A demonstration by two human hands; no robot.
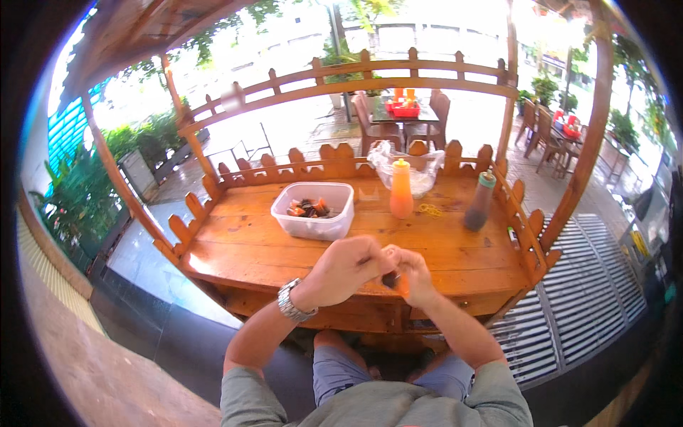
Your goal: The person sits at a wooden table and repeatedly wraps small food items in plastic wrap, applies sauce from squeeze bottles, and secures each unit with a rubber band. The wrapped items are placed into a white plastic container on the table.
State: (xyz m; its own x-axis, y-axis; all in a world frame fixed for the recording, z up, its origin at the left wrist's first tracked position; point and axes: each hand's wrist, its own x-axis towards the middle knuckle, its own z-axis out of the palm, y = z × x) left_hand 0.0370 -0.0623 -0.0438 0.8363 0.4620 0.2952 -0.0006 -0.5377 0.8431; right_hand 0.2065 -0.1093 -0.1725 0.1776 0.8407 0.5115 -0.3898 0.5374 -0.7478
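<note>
Both my hands meet over the front edge of the wooden table. A small dark packet (391, 279), perhaps a sauce sachet, hangs below the fingertips of my right hand (413, 275). My left hand (344, 269), with a metal watch on its wrist, pinches at the packet's top beside the right fingers; the exact grip is hidden. Beyond them stands a translucent plastic tub (315, 227) with several small dark and orange packets (309, 208) in it. Right of the tub are an orange squeeze bottle (401, 195) with a yellow cap and yellow rubber bands (430, 210).
A dark sauce bottle (479, 203) with a green cap stands near the table's right rim. A crumpled clear plastic bag (421, 179) lies at the back. Low wooden pickets (298, 163) fence the tabletop (240, 224). A small white-and-green object (513, 237) rests by the right pickets.
</note>
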